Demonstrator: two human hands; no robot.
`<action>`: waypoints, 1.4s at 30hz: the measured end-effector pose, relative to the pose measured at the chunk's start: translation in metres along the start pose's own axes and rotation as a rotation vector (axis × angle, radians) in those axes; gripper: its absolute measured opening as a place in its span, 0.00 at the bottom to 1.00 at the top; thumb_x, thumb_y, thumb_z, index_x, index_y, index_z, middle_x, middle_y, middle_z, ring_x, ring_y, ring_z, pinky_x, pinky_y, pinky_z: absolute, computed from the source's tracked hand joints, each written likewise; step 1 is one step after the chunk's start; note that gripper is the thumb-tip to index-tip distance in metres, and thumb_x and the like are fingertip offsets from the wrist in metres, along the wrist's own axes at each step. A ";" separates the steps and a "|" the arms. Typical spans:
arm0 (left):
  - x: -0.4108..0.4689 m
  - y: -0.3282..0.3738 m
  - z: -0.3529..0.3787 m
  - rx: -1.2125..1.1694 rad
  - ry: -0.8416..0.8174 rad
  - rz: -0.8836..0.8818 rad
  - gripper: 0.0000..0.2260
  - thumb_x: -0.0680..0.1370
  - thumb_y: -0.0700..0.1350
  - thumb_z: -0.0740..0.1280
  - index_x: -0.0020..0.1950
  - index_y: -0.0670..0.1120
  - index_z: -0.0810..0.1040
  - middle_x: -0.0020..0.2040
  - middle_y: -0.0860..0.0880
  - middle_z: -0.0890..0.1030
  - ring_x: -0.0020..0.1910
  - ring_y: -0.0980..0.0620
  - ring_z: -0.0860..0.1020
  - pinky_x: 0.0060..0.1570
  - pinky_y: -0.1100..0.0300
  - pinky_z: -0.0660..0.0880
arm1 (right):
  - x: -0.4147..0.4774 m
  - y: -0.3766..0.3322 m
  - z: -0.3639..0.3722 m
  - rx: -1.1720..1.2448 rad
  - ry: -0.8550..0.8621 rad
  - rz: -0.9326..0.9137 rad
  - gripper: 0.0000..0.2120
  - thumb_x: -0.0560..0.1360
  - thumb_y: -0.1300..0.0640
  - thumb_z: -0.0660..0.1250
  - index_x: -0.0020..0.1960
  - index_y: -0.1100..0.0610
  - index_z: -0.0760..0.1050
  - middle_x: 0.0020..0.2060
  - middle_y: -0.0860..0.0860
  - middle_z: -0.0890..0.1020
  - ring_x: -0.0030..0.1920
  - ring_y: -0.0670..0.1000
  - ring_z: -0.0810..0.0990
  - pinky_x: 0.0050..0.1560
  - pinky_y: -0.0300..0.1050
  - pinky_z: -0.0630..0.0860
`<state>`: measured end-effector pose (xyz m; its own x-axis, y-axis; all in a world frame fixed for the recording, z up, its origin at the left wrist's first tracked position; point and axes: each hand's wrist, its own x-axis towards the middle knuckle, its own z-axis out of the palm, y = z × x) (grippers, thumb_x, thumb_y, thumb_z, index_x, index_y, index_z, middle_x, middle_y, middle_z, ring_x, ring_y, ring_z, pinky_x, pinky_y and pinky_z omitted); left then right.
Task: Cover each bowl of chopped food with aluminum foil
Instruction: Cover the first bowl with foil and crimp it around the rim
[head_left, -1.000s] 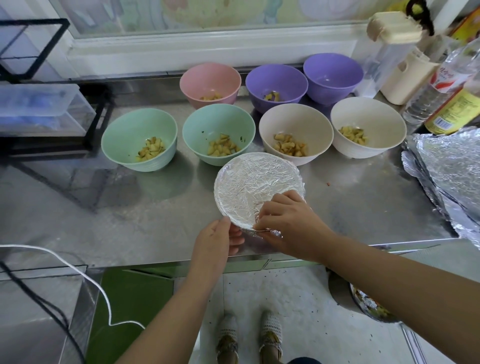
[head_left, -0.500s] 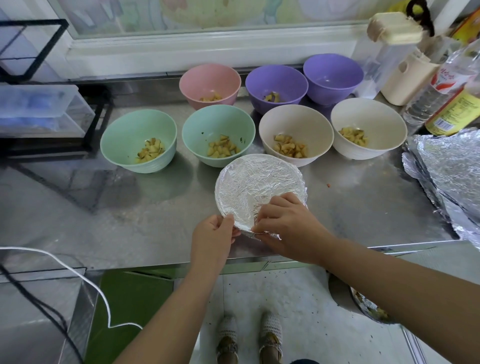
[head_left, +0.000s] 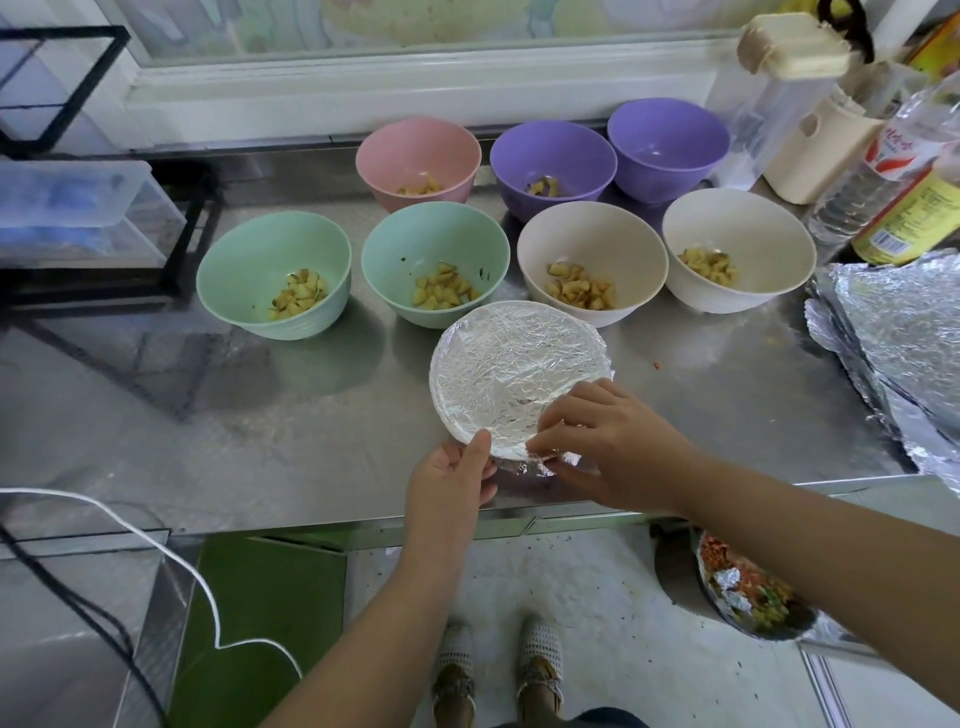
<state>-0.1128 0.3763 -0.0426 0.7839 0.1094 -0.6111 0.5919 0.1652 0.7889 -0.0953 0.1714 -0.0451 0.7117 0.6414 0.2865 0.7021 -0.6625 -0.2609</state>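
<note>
While left hand (head_left: 449, 480), right hand (head_left: 613, 447) grip foil (head_left: 514, 374), bottle label (head_left: 917, 215) illegible.

Bare forearms (head_left: 395, 613) — white mesh shoes (head_left: 457, 660), dark trousers (head_left: 597, 719).

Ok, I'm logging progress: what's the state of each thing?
Foil-covered bowl: covered.
Left green bowl: uncovered.
Right green bowl: uncovered.
Left cream bowl: uncovered.
Right cream bowl: uncovered.
Pink bowl: uncovered.
Left purple bowl: uncovered.
Right purple bowl: uncovered.
Foil sheets: stacked, unused.
Left hand: grips foil-covered bowl.
Right hand: pinches its foil edge.
</note>
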 end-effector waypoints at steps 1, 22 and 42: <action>0.000 -0.001 0.001 -0.003 0.005 -0.004 0.09 0.80 0.48 0.70 0.46 0.43 0.81 0.45 0.44 0.84 0.46 0.52 0.82 0.52 0.54 0.81 | 0.001 -0.001 0.000 -0.009 0.001 -0.020 0.10 0.80 0.51 0.65 0.53 0.52 0.84 0.49 0.49 0.82 0.48 0.54 0.79 0.49 0.53 0.76; -0.009 -0.010 0.007 -0.434 -0.154 -0.178 0.09 0.80 0.31 0.63 0.56 0.40 0.79 0.51 0.43 0.84 0.55 0.48 0.82 0.62 0.53 0.76 | 0.026 0.008 -0.003 -0.226 -0.190 -0.416 0.09 0.84 0.54 0.62 0.53 0.52 0.81 0.51 0.49 0.80 0.46 0.52 0.77 0.53 0.48 0.71; -0.011 -0.035 0.019 -0.253 -0.063 0.082 0.10 0.76 0.33 0.72 0.57 0.37 0.80 0.53 0.38 0.84 0.50 0.49 0.82 0.57 0.55 0.77 | 0.023 0.007 -0.003 -0.153 -0.128 -0.376 0.09 0.83 0.58 0.63 0.54 0.53 0.82 0.49 0.48 0.82 0.45 0.53 0.78 0.53 0.50 0.75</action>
<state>-0.1387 0.3507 -0.0626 0.8423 0.0724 -0.5342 0.4664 0.3991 0.7895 -0.0740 0.1807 -0.0375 0.4106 0.8859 0.2160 0.9088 -0.4169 -0.0174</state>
